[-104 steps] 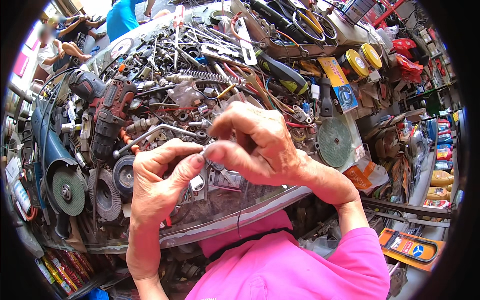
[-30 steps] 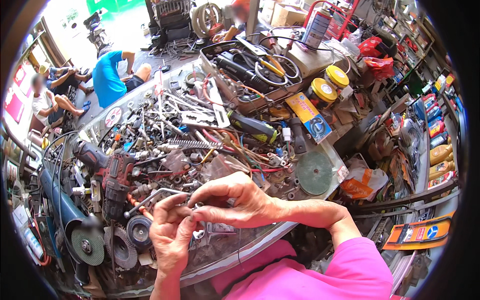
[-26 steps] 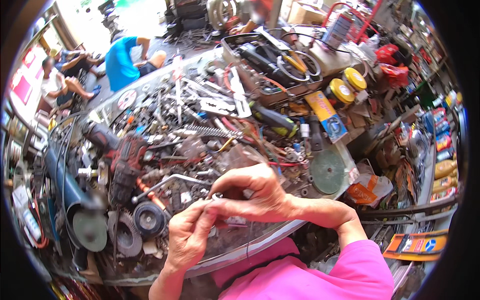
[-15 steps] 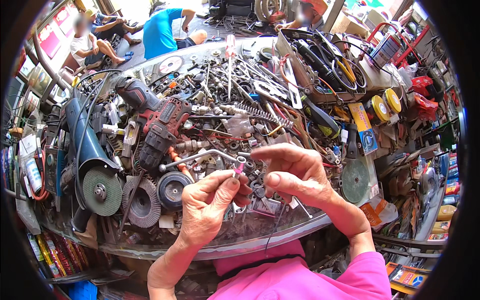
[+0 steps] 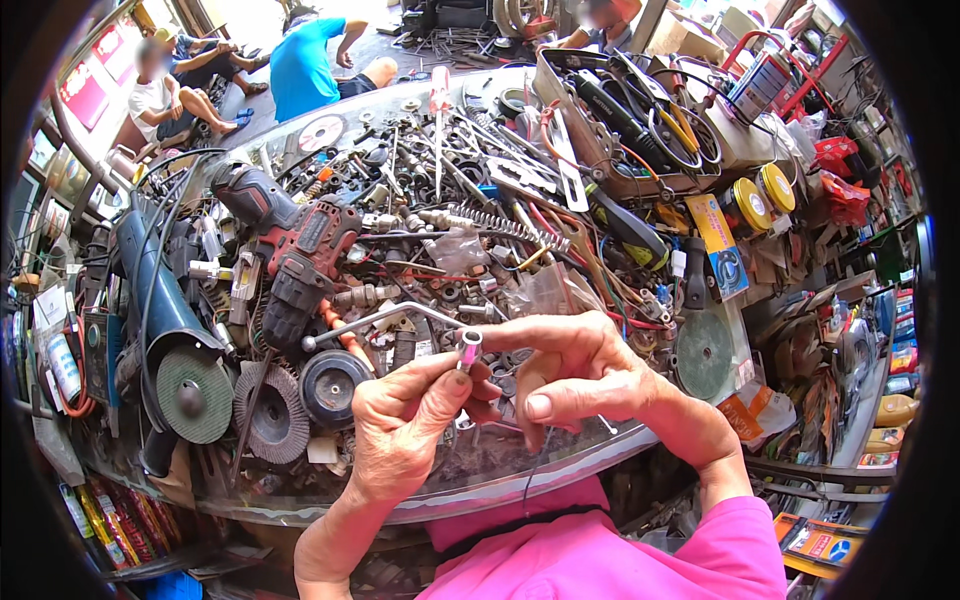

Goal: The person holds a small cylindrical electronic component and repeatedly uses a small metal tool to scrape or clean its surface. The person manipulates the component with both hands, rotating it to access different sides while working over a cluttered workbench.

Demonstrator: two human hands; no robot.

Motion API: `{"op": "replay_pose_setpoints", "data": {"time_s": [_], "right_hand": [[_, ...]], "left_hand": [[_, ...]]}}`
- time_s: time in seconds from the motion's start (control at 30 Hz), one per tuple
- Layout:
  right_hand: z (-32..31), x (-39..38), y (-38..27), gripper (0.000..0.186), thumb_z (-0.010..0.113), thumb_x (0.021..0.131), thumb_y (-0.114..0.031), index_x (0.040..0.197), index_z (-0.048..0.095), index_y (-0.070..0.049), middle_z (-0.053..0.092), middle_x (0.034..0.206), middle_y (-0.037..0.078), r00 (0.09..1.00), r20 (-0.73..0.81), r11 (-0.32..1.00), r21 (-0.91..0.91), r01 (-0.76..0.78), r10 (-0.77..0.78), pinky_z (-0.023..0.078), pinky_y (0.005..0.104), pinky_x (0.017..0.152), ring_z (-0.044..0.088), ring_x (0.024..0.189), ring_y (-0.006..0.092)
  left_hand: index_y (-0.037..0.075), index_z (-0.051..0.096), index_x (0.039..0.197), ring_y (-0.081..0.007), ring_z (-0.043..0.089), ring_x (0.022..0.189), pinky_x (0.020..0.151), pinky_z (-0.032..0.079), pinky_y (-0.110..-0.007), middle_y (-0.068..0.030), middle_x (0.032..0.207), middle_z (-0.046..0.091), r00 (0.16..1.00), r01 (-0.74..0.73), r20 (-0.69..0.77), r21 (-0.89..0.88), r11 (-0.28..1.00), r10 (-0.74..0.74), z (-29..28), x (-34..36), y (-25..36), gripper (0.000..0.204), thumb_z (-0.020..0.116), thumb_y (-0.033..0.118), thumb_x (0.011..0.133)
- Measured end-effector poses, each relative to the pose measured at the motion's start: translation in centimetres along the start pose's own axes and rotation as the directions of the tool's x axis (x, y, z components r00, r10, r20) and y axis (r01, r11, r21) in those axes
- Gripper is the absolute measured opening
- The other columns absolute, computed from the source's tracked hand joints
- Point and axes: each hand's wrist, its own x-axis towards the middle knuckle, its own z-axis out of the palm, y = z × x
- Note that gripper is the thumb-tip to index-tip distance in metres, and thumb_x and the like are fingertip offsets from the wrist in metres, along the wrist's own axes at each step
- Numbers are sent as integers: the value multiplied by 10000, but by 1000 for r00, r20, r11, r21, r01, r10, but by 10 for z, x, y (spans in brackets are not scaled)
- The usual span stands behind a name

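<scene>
My left hand pinches a small shiny metal cylinder between thumb and fingers, its hollow round end facing up. My right hand is beside it with fingers apart; the index fingertip is at the cylinder's top, though whether it touches is unclear, and the thumb points left, clear of the part. Just beyond both hands a bent metal wrench lies on the heap of fittings, bolts and wires. A red-and-black drill and a black wheel lie to the left of my left hand.
An angle grinder and flap disc are left on the glass-topped bench; a green disc, yellow tins and an open tool case are right. People sit on the floor beyond; shelves of bottles line the right.
My hands were closed together on a small part; my right fingers have since opened, leaving it in my left. In the last half second my right index has moved left toward the part's top.
</scene>
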Motion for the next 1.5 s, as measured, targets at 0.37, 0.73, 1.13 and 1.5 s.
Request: {"op": "replay_pose_setpoints", "data": {"time_s": [0.37,0.73,1.13,1.5], "right_hand": [[3,2,-1,281,646,934,-129,1184,642,1,692,848,33,991,-132,999,-29,-14,10,493,212,649,613,764,59],[1,1,9,213,748,828,-34,1015,675,37,639,848,48,967,-205,958,-274,90,-150,412,197,551,539,668,37],[2,6,18,188,772,812,-124,937,699,-4,614,740,29,868,-171,678,-699,227,-467,398,220,506,535,593,59],[-6,5,19,214,761,815,-129,983,678,-24,596,750,24,903,-57,573,-789,221,-426,385,215,489,515,542,58]], "left_hand": [[-30,653,1126,-157,677,798,697,586,-287,-120,916,703,990,89,115,-29,996,-85,2,-4,4,220,594,93,954],[-50,655,1070,-157,654,593,507,517,-243,-143,787,698,984,151,76,119,981,-161,5,-5,11,243,614,156,948],[-30,658,1109,-75,589,639,560,477,-197,-49,814,676,979,176,76,129,976,-187,3,-3,14,241,635,141,942],[-22,674,1076,-58,580,669,579,473,-195,-35,823,669,992,90,61,265,960,-110,-1,-3,8,209,643,128,935]]}}
